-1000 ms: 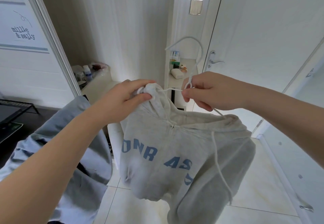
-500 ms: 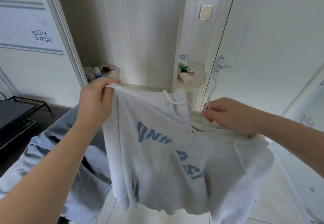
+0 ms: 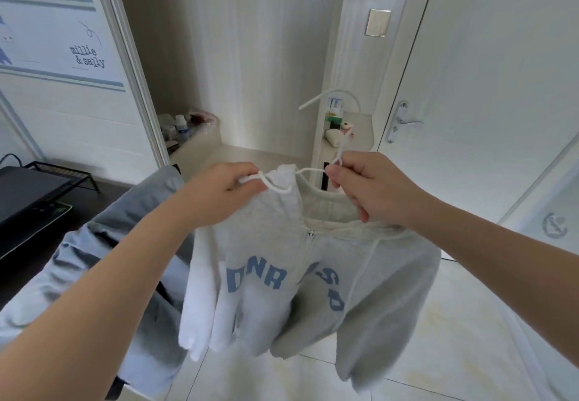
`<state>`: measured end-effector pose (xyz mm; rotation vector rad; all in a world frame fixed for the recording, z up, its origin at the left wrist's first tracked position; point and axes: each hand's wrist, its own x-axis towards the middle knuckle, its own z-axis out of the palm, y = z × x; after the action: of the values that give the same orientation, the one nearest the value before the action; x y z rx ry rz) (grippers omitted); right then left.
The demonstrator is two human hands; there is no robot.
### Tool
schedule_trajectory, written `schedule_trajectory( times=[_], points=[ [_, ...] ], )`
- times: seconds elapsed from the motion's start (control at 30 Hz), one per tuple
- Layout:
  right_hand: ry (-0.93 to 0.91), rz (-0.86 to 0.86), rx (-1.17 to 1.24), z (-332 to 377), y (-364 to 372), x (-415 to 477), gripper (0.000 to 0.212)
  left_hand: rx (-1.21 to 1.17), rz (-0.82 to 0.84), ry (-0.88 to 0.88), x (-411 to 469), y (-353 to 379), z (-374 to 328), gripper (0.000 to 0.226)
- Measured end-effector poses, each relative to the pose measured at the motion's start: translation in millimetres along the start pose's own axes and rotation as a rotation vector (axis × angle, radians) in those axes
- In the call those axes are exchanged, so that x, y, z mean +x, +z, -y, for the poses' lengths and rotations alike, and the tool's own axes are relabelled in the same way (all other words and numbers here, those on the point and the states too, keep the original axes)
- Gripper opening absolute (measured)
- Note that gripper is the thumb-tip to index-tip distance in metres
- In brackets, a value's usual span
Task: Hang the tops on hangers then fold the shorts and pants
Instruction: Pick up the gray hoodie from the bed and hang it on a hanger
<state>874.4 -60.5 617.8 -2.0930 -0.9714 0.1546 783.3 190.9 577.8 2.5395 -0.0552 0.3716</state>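
the left hand (image 3: 225,190) has its fingers curled tight, pinching one shoulder of the grey hoodie (image 3: 282,259) together with a white cord or wire, which of the two i cannot tell; the right hand (image 3: 372,190) is curled round the neck of the white hanger (image 3: 343,146) at the hoodie's collar; the hoodie hangs in the air between both hands over the tiled floor (image 3: 454,322), blue letters facing the camera; a grey-blue garment (image 3: 94,259) lies draped at the left, behind the left arm; a white door (image 3: 501,87) stands to the right.
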Motion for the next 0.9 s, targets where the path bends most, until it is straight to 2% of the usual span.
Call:
schedule_trajectory(
  times=[0.07,0.13,0.23,0.27,0.33,0.4,0.43,0.47,0.57,0.73,0.8,0.9],
  points=[
    [0.001,0.029,0.029,-0.2,2.0,4.7,0.030,-0.054,-0.046,0.040,-2.5,1.4,0.5,0.022],
    [-0.024,0.060,0.068,-2.3,0.0,7.8,0.027,-0.079,-0.157,0.048,-4.0,3.8,2.5,0.020],
    [-0.116,0.053,-0.045,-19.4,-16.2,8.8,0.006,-0.111,-0.330,0.003,-3.8,2.9,6.2,0.011],
    [-0.096,0.031,-0.086,-32.2,-25.7,6.0,0.012,-0.125,-0.372,-0.006,-4.1,-0.8,10.7,0.011],
    [0.018,-0.001,-0.051,-57.8,-43.5,-6.3,0.031,-0.129,-0.440,-0.008,-6.9,-11.8,19.2,0.029],
    [0.134,0.017,0.116,-80.1,-52.0,-22.5,0.022,-0.129,-0.481,-0.026,-8.5,-21.9,29.0,0.037],
    [0.156,0.027,0.184,-89.5,-51.6,-28.7,0.011,-0.119,-0.490,-0.037,-7.9,-25.6,31.9,0.037],
    [0.158,0.017,0.214,-96.1,-50.2,-32.8,0.010,-0.105,-0.488,-0.038,-6.6,-27.6,33.1,0.038],
    [0.159,-0.102,0.209,-103.1,-45.1,-37.0,0.025,-0.050,-0.437,-0.018,-1.9,-29.1,31.5,0.038],
    [0.225,-0.283,0.239,-95.5,-63.5,-19.2,0.010,0.016,-0.312,0.070,-0.4,-34.5,33.3,0.042],
    [0.231,-0.288,0.264,-91.0,-72.1,-10.5,0.008,0.007,-0.289,0.075,0.7,-36.1,34.6,0.042],
    [0.205,-0.207,0.290,-83.3,-83.5,-2.9,0.005,0.008,-0.301,0.067,1.8,-40.4,41.1,0.041]
  ],
)
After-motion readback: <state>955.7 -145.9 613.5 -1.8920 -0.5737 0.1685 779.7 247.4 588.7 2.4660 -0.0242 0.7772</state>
